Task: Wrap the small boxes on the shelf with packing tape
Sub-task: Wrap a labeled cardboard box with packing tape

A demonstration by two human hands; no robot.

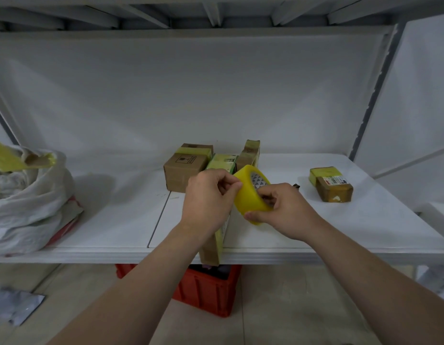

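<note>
Tape roll (pixel 250 195) gripped by right hand (pixel 283 210), left hand (pixel 208 197) pinching its edge

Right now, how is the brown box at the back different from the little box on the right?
The brown box is taller and blocky; the little box lies low and flat. The brown box stands beside other boxes; the little box lies alone. Both are cardboard with yellow tape, on the shelf.

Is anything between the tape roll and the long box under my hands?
Nothing visible does. The left hand and right hand hold the yellow tape roll close above the long box at the front edge of the shelf.
</note>
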